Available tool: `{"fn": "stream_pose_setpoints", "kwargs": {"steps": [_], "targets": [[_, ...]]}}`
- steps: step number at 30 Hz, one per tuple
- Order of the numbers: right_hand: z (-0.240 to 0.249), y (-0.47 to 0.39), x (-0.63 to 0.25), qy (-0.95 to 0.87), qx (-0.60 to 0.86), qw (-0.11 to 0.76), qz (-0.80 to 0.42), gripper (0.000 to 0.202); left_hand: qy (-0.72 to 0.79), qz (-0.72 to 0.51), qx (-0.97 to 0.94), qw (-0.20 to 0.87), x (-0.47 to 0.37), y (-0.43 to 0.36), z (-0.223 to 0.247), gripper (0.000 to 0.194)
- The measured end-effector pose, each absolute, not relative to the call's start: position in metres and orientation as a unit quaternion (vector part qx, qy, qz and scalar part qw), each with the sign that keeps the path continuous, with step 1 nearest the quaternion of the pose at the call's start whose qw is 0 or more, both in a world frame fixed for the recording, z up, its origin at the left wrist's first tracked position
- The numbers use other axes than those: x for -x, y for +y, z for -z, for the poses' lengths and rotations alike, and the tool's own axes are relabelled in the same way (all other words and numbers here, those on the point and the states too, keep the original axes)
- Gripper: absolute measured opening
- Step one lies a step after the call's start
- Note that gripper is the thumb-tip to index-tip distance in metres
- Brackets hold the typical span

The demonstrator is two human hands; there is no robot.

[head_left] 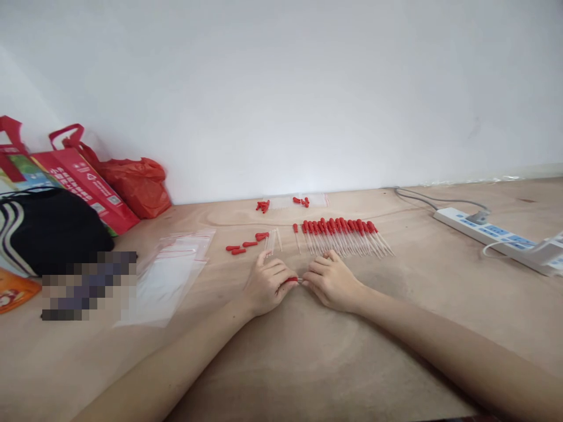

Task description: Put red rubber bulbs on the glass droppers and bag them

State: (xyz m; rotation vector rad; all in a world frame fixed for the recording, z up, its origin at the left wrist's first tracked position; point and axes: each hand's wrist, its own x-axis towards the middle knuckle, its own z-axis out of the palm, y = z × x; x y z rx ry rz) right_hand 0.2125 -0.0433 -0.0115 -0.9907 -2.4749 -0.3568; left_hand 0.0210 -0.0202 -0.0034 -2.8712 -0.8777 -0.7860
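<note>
My left hand (pixel 271 282) is closed on a red rubber bulb (pixel 292 279). My right hand (pixel 333 282) pinches a thin clear tube (pixel 300 280) that meets the bulb between my hands. Beyond my right hand lies a row of several clear droppers with red bulbs (pixel 338 228), and a single dropper (pixel 296 230) lies just left of the row. Several loose red bulbs (pixel 250 244) and a few bare clear tubes (pixel 277 239) are beyond my left hand.
Clear zip bags (pixel 169 275) lie on the left of the wooden table (pixel 316 363). More red bulbs (pixel 263 206) rest by small bags near the wall. Red bags (pixel 136 184) and a black bag (pixel 57 228) stand at the far left; a power strip (pixel 492 234) is at the right.
</note>
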Motion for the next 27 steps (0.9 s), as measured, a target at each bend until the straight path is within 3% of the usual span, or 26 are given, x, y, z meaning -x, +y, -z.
{"fn": "stream_pose_setpoints", "kwargs": {"steps": [3, 6, 9, 12, 19, 27], "targets": [[0.006, -0.041, -0.215, -0.897, 0.386, 0.185, 0.107, 0.022, -0.309, 0.252, 0.917, 0.030, -0.015, -0.014, 0.003, 0.016], [0.001, -0.028, -0.219, -0.852, 0.478, 0.205, 0.060, 0.019, -0.386, 0.279, 0.877, 0.066, -0.002, -0.001, 0.003, 0.031], [-0.003, -0.006, -0.215, -0.772, 0.589, 0.240, 0.016, 0.026, -0.489, 0.296, 0.813, 0.113, 0.016, 0.016, 0.005, 0.028], [-0.004, 0.018, -0.203, -0.728, 0.648, 0.222, 0.019, 0.027, -0.566, 0.273, 0.764, 0.143, 0.031, 0.031, 0.007, 0.023], [0.004, 0.045, -0.179, -0.710, 0.685, 0.154, 0.053, 0.022, -0.611, 0.236, 0.741, 0.146, 0.042, 0.041, 0.011, 0.022], [0.001, 0.048, -0.171, -0.727, 0.664, 0.165, 0.060, 0.026, -0.615, 0.216, 0.750, 0.111, 0.024, 0.049, 0.000, 0.024]]}}
